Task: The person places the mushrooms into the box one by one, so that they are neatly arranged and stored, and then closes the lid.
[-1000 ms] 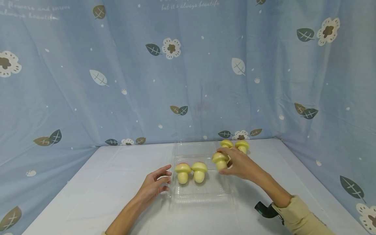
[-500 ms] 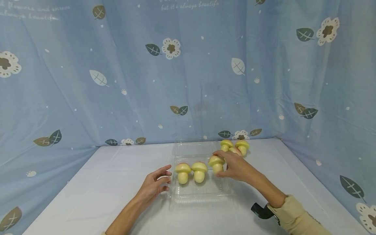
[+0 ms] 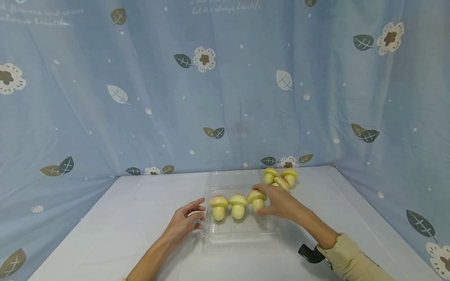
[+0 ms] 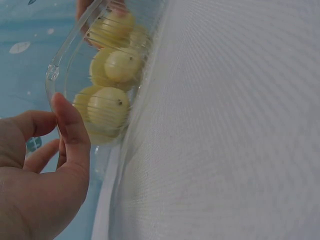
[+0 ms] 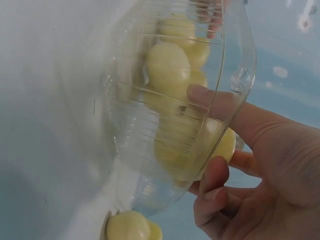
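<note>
In the head view, a clear plastic clamshell box (image 3: 242, 233) lies with its lid (image 3: 233, 177) folded back. Two pale yellow toy mushrooms, one at left (image 3: 218, 207) and one in the middle (image 3: 238, 206), sit side by side in it, stems toward me. My right hand (image 3: 283, 203) grips a third toy mushroom (image 3: 257, 198) by cap and stem, low over the right part of the box. Its thumb (image 5: 220, 102) overlaps the clear wall in the right wrist view. My left hand (image 3: 182, 222) rests relaxed fingers (image 4: 72, 132) at the left rim.
Three more toy mushrooms (image 3: 282, 182) lie clustered on the white table (image 3: 140, 218), behind my right hand. A blue patterned curtain (image 3: 158, 97) hangs around the table's back and sides. A black curved piece (image 3: 311, 254) is by my right sleeve.
My right hand has moved left and toward me with the toy mushroom, bringing it beside the middle one and baring the cluster behind. The left hand stays in place.
</note>
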Demonstrator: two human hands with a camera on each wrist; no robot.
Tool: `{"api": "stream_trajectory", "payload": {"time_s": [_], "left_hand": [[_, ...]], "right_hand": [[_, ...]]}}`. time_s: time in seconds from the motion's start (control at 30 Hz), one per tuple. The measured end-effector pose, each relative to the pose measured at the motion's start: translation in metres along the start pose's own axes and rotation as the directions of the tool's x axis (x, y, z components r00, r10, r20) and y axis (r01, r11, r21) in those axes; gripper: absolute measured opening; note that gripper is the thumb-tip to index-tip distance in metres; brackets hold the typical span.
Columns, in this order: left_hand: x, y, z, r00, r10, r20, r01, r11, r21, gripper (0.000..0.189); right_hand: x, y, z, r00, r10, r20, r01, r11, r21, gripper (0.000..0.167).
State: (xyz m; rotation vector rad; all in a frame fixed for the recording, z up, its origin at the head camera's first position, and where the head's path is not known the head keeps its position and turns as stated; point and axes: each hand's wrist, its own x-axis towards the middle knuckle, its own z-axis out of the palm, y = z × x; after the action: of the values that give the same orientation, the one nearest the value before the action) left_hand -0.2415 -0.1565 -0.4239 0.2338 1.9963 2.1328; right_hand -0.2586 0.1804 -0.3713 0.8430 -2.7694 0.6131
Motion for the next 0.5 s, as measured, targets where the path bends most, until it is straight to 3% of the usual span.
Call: {"api": "stream_trajectory", "payload": {"time_s": [0.5], "left_hand": [[0.0022,-0.0017,0.0004,1.000,-0.015,-0.023,0.015,1.000,-0.013,0.058]], "right_hand": [[0.0017,-0.0063,0.0091,0.990,0.136,0.038,-0.131,0.985,-0.113,0.074]]}}
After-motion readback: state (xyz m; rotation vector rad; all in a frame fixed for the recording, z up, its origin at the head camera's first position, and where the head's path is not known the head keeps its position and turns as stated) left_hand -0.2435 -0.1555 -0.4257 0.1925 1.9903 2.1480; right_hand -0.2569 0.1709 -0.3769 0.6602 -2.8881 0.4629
